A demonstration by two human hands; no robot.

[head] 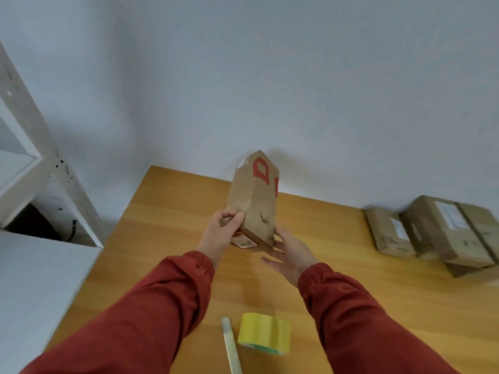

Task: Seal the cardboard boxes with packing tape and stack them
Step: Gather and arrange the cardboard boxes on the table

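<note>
Head view. The work surface is a wooden table (167, 211) with a honey-coloured grain, its far edge set against a plain pale grey wall (270, 76). To the left stands a white metal shelving frame (40, 147), its upright marked with holes and scuffs. A flat white surface (35, 287) lies beside the table's left edge.

The cardboard box (253, 201), tall and narrow, is held over the middle of the table with its upper end tilted away toward the wall. Whether its lower end touches the table cannot be told. The left hand (220, 233) pinches the box's lower left edge between curled fingers and thumb. The right hand (291, 252) supports the lower right corner, fingers extended beneath and thumb laid against the side. Both arms wear red sleeves (135, 306).

Markings: a red printed rectangle sits near the box's top, with a second red mark partly visible on the adjoining face. There is a scrap of white label at the top edge and a red-and-white sticker on the lower end, all with unreadable print.

At the table's right, by the wall, sits a group of cardboard boxes (437, 233), touching one another, one resting on another. Two carry white labels, too blurred to read.

Near the front edge lies a yellow tape roll (264, 333), and just left of it a pale narrow tool (231, 344), which cannot be identified.
</note>
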